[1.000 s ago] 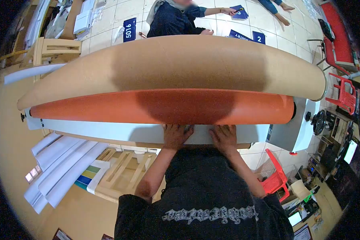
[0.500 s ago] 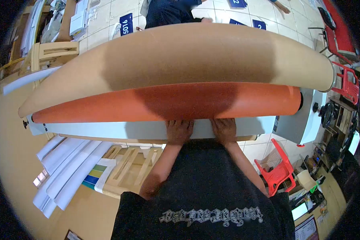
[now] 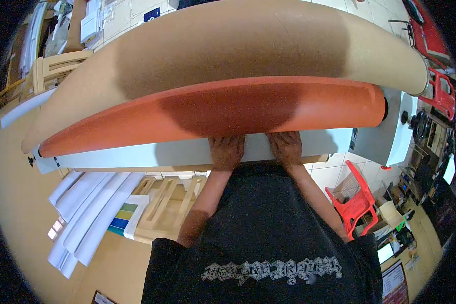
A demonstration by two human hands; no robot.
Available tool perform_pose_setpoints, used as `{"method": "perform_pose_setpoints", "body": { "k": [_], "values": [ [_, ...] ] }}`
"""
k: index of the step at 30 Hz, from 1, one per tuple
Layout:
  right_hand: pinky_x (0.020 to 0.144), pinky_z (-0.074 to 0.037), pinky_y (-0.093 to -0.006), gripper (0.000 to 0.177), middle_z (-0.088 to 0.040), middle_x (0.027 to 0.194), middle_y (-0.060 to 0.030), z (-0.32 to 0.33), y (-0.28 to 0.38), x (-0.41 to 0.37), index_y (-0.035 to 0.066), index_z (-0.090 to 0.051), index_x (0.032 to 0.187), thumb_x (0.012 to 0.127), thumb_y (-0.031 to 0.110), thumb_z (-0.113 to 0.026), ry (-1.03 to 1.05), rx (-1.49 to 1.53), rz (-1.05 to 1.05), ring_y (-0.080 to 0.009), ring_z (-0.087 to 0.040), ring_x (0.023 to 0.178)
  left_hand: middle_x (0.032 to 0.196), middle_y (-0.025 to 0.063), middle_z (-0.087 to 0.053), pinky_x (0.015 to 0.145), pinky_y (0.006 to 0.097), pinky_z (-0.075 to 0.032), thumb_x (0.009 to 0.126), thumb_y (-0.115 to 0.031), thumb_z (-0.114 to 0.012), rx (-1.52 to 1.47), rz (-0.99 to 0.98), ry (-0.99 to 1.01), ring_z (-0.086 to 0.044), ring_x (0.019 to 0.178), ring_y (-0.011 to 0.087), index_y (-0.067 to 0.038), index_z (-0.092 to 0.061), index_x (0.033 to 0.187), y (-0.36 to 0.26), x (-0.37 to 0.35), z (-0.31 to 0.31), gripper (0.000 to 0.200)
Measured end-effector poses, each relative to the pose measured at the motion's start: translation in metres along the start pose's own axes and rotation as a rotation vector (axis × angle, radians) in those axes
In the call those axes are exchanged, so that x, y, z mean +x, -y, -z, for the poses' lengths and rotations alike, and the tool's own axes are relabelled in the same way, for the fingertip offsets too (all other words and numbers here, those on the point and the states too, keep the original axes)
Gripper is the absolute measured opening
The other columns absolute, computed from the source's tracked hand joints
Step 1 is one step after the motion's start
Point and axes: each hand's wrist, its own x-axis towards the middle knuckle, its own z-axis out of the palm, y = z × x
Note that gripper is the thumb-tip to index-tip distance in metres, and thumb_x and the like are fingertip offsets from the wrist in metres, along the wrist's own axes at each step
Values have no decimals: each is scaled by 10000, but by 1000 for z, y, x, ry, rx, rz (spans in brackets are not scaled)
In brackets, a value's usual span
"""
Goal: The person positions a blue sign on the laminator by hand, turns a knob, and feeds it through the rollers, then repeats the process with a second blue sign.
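A long orange roller [image 3: 228,109] stretches across the view, with a large brown roll [image 3: 228,45] lying behind it. Below the orange roller runs a pale grey panel [image 3: 116,156]. My left hand [image 3: 227,151] rests on this panel, its fingertips at the lower edge of the roller. Beside it, my right hand [image 3: 286,147] lies in the same way, a little to the right. Both hands have their backs up and fingers extended forward; the fingertips are partly hidden under the roller's edge. No object shows in either hand.
White paper rolls [image 3: 86,213] lie on a wooden rack [image 3: 162,202] at lower left. A red chair [image 3: 353,202] stands at lower right, another [image 3: 442,96] at far right. Black hand knobs [image 3: 419,125] stick out from the machine's right end. Someone's dark clothing shows at the top.
The view has tilted, so the rollers and both hands appear higher in the frame. The person beyond the brown roll has mostly left the view. My hands keep their place at the orange roller.
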Motion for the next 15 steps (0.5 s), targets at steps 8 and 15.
{"method": "perform_pose_setpoints", "body": {
  "k": [8, 15],
  "values": [
    [1017, -449, -494, 225, -664, 1149, -75, 0, 3, 1, 162, -732, 1019, 796, 189, -725, 17, -24, -24, -311, -597, 1102, 1199, 139, -623, 993, 616, -379, 837, -221, -681, -22, 42, 31, -535, 1142, 400, -160, -677, 1071, -3, 5, 4, 242],
    [1032, -442, -489, 254, -652, 1181, -72, -6, 0, -7, 185, -716, 1077, 826, 216, -686, 40, -69, 1, -299, -567, 1162, 1200, 153, -616, 950, 515, -483, 839, -188, -689, -71, 39, 84, -601, 1075, 368, -124, -684, 1119, 3, -4, -3, 287]
  ]
}}
